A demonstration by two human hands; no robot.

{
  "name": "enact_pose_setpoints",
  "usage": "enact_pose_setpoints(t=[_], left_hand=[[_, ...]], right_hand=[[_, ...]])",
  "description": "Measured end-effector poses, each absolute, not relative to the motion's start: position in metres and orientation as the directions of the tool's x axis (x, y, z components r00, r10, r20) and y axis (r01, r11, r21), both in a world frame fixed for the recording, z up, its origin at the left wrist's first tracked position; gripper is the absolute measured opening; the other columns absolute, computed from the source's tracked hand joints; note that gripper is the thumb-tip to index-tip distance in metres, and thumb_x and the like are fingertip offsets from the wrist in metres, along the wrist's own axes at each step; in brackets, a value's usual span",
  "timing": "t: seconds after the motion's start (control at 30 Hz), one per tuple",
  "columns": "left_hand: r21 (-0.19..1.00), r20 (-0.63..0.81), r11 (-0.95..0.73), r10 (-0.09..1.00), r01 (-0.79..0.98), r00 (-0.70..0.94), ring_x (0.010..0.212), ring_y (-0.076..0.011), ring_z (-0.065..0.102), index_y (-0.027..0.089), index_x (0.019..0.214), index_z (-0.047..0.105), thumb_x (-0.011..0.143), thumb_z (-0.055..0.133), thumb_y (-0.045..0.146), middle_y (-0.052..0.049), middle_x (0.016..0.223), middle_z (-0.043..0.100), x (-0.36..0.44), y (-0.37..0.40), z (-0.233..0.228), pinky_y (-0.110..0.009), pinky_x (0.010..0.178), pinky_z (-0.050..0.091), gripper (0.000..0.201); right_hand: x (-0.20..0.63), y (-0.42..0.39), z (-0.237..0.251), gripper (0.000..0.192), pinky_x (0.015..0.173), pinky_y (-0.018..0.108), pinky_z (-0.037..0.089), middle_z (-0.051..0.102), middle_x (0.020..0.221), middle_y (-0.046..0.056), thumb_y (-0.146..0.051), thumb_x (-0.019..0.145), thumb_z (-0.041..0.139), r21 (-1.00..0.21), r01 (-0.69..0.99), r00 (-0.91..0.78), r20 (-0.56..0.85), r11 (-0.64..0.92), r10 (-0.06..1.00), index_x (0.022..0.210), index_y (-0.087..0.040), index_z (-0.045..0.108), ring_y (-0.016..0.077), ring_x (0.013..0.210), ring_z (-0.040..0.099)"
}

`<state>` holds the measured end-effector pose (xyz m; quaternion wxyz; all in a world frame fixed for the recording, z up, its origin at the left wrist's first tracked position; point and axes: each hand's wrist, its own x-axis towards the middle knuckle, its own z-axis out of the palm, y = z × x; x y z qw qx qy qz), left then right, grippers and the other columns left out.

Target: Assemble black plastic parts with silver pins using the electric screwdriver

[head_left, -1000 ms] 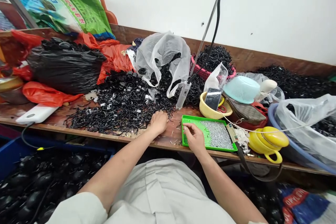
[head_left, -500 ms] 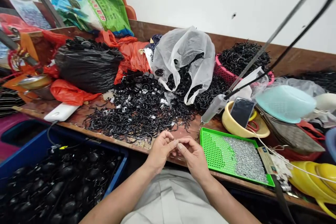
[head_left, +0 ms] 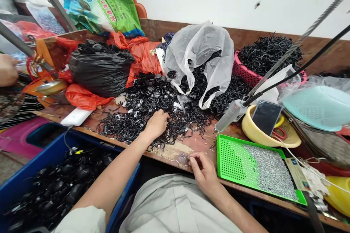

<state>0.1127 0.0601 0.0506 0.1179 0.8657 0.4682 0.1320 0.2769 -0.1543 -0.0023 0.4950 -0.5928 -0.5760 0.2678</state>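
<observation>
**Bench layout and hand positions at a small-parts station**

Because the stock lies loose along the near edge of the wooden bench (head_left: 175, 151), both hands reach it without the person leaning forward. The left hand (head_left: 156, 123) rests on the pile of black plastic parts (head_left: 142, 120), fingers curled down into the heap; whether it has already closed on a piece cannot be told, since the fingertips are buried among the parts. The right hand (head_left: 203, 171) lies at the bench edge just beside the green tray (head_left: 232, 153), thumb and forefinger drawn together as if pinching something very small, though no object can be made out between them. The tray holds a layer of small silvery pieces (head_left: 266, 169), kept on the person's right, apart from the black stock on the left. A tool on a hanging cable (head_left: 229, 116) dangles between pile and tray, within reach of either hand. A blue crate (head_left: 120, 204) of dark items sits below the bench on the left. Another person's hand (head_left: 8, 70) shows at the far left edge.
</observation>
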Motion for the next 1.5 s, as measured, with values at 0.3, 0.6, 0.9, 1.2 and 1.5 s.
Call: enact_pose_setpoints(t=[0.3,0.6,0.9,1.2,1.5], left_hand=[[0.236,0.143,-0.548,0.836,0.802,0.530,0.103,-0.0228,0.056,0.020,0.109,0.064,0.087,0.050,0.020,-0.010,0.112,0.053,0.099,0.069,0.049,-0.034,0.089,0.046,0.026],[0.130,0.325,-0.454,0.860,0.882,0.394,0.101,-0.0247,0.053,0.019,0.107,0.060,0.090,0.045,0.023,-0.010,0.104,0.056,0.082,0.072,0.088,-0.038,0.090,0.044,0.022],[0.031,0.082,-0.487,0.872,0.873,0.483,0.102,-0.0307,0.051,0.022,0.107,0.064,0.083,0.058,0.031,-0.012,0.102,0.053,0.104,0.070,0.070,-0.042,0.087,0.043,0.026],[0.111,0.127,-0.537,0.842,0.836,0.524,0.100,-0.0275,0.053,0.021,0.105,0.064,0.086,0.055,0.025,-0.012,0.110,0.055,0.099,0.070,0.057,-0.040,0.087,0.045,0.022],[0.180,0.501,-0.739,0.637,0.649,0.586,0.119,-0.0276,0.047,0.024,0.096,0.068,0.087,0.054,0.023,-0.008,0.141,0.043,0.096,0.062,0.077,-0.044,0.100,0.038,0.017]], right_hand=[[0.272,-0.146,-0.003,0.010,0.068,0.030,0.046,0.061,0.083,0.004,-0.021,0.093,0.046,-0.815,0.507,0.064,0.360,0.280,0.931,0.094,-0.023,0.056,0.0173,0.075,0.059],[0.275,-0.149,-0.003,0.010,0.065,0.030,0.045,0.061,0.080,0.003,-0.020,0.093,0.046,-0.803,0.505,0.051,0.392,0.315,0.918,0.094,-0.023,0.056,0.0169,0.071,0.057],[0.273,-0.146,-0.002,0.009,0.069,0.031,0.045,0.062,0.083,0.004,-0.021,0.093,0.046,-0.791,0.535,0.041,0.377,0.298,0.925,0.095,-0.022,0.055,0.0176,0.075,0.058],[0.271,-0.146,0.004,0.009,0.071,0.031,0.045,0.062,0.083,0.004,-0.021,0.094,0.046,-0.800,0.533,0.033,0.345,0.276,0.938,0.095,-0.022,0.055,0.0169,0.076,0.057],[0.272,-0.145,0.003,0.006,0.069,0.029,0.044,0.060,0.080,0.003,-0.020,0.092,0.049,-0.798,0.538,0.052,0.353,0.272,0.934,0.093,-0.021,0.055,0.0156,0.072,0.056]])
